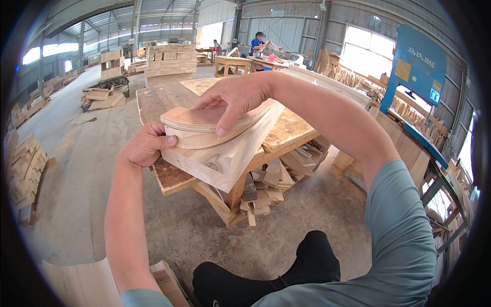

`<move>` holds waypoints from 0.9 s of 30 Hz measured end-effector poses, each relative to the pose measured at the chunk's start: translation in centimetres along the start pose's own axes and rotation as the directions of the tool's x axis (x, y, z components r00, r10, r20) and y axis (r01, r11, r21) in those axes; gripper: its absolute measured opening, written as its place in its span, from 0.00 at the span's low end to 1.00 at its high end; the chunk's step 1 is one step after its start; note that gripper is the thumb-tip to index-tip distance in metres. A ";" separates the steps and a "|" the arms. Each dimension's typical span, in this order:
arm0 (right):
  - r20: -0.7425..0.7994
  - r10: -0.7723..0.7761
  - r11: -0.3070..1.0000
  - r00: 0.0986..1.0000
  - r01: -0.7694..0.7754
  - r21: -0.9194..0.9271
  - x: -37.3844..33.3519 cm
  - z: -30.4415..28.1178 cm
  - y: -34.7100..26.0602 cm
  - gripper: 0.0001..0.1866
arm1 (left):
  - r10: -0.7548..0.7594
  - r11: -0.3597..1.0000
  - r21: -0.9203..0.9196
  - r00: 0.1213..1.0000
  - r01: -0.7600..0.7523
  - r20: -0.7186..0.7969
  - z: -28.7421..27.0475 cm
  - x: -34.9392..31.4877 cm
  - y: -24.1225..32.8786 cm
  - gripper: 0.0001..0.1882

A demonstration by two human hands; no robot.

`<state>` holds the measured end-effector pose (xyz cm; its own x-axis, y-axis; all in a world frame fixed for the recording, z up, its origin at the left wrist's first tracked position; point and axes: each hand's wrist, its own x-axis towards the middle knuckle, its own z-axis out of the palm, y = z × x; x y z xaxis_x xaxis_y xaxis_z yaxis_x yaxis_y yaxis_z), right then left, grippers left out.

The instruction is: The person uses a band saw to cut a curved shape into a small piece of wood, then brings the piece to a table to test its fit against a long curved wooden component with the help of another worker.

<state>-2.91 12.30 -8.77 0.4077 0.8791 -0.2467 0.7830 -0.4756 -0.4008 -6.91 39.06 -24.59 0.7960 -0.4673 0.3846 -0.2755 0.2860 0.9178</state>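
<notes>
A curved plywood piece [192, 118], shaped like a template with a rounded front edge, lies on top of a curved wooden block [197, 140]. Both rest on a pale wooden board [217, 165] whose corner juts past the workbench [171, 176]. My left hand [146, 145] grips the block's left end, its thumb pressed on the end face and its fingers partly hidden behind. From above, my right hand [238, 100] holds the plywood piece, thumb against the curved front edge and fingers over the top.
Wood offcuts [266, 187] are heaped under the bench. A blue band-saw-like machine [417, 66] stands at the right. Stacked boards [171, 61] are behind the bench, more wood [30, 176] at the far left. A person in blue [258, 45] works farther back.
</notes>
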 end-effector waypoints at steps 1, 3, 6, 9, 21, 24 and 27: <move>-0.001 -0.001 1.000 1.000 0.001 0.002 -0.1 0.0 -0.2 0.54 | -0.010 1.000 0.007 1.000 0.010 -0.001 -0.1 0.0 0.0 0.22; -0.005 -0.013 1.000 1.000 0.013 0.006 0.1 -0.2 0.0 0.54 | -0.029 0.999 0.022 1.000 0.029 -0.005 -0.5 0.0 0.0 0.25; 0.000 0.000 1.000 1.000 0.000 -0.017 0.1 -0.2 -0.2 0.54 | -0.020 1.000 -0.017 1.000 0.019 -0.006 -0.2 0.0 -0.1 0.19; -0.011 0.005 0.999 1.000 -0.006 -0.044 0.3 -0.1 0.0 0.54 | -0.018 0.999 -0.032 1.000 0.017 -0.012 -0.1 0.1 -0.3 0.18; -0.013 0.021 0.999 1.000 -0.022 -0.028 0.2 -0.2 -0.4 0.55 | -0.004 0.999 -0.046 1.000 0.005 0.015 0.0 -0.1 0.0 0.17; -0.013 0.016 0.999 1.000 -0.017 -0.030 0.3 -0.1 -0.5 0.56 | 0.000 0.999 -0.054 1.000 0.000 0.009 -0.1 -0.2 -0.2 0.17; -0.010 0.015 1.000 1.000 -0.015 -0.015 0.1 -0.1 -0.2 0.56 | -0.006 0.999 -0.049 1.000 0.007 0.018 -0.1 0.0 -0.3 0.16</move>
<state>-2.93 12.49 -8.66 0.4241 0.8721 -0.2441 0.7837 -0.4885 -0.3836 -6.74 39.05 -24.90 0.7878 -0.4841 0.3809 -0.2433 0.3236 0.9144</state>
